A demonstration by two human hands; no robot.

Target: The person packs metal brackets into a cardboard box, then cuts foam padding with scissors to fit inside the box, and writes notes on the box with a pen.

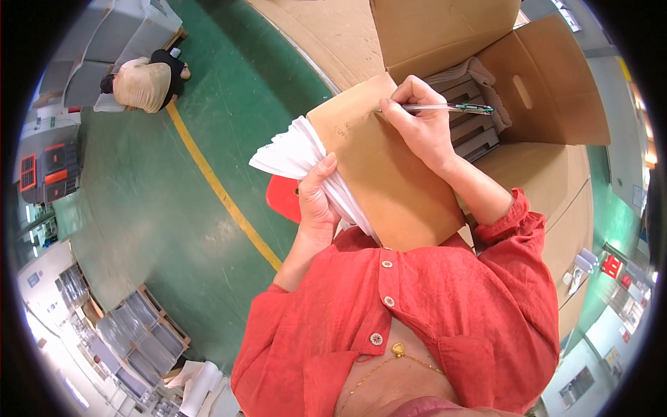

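Note:
A brown cardboard sheet [379,184] lies tilted in front of my chest, with handwriting near its upper left. Under its left edge fans out a stack of white paper sheets [288,151]. My left hand [319,198] grips the stack and the cardboard's left edge, thumb on top. Pinched in the fingers of my right hand [422,125] is a clear pen [472,108] with a green end. Its tip is at the cardboard near the writing, and the side of the hand rests there.
An open cardboard box [556,83] with grey slatted parts [467,115] stands ahead on the right. A red stool-like object [283,199] shows behind my left hand. Far left, a person [142,85] crouches beside stacked grey sheets [104,42]. A yellow line [222,194] crosses the green floor.

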